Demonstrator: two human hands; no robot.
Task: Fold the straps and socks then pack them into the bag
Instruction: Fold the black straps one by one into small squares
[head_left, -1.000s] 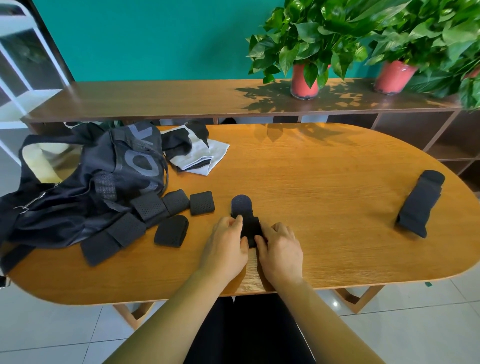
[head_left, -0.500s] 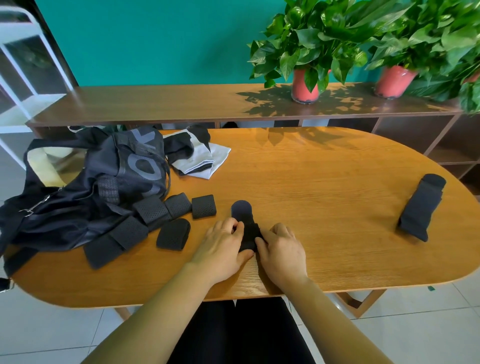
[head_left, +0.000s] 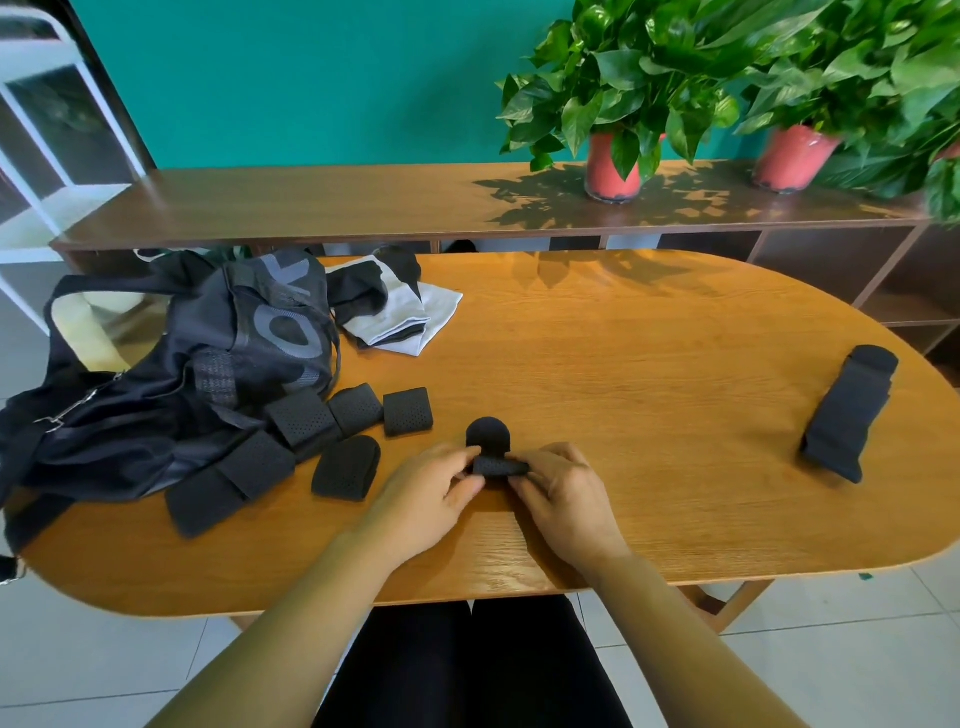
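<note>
Head-down view over an oval wooden table (head_left: 649, 415), both forearms reaching in across its rounded near edge. Left hand (head_left: 426, 499) and right hand (head_left: 566, 499) close together near that edge, each pinching one end of a black strap (head_left: 488, 441) between thumb and fingers, with the rounded flap of the strap lying flat on the wood just beyond. Just left of the hands, a cluster of folded black straps (head_left: 345, 467), touching a slumped black bag (head_left: 208, 374) that spills over the table's left edge. Grey and black socks (head_left: 400, 317) beside the bag, towards the far edge. Broad stretch of wood grain to the right, then a black sock bundle (head_left: 847, 415) near the right rim. Behind the table, a low sideboard (head_left: 363, 202) with potted plants (head_left: 613, 166).
</note>
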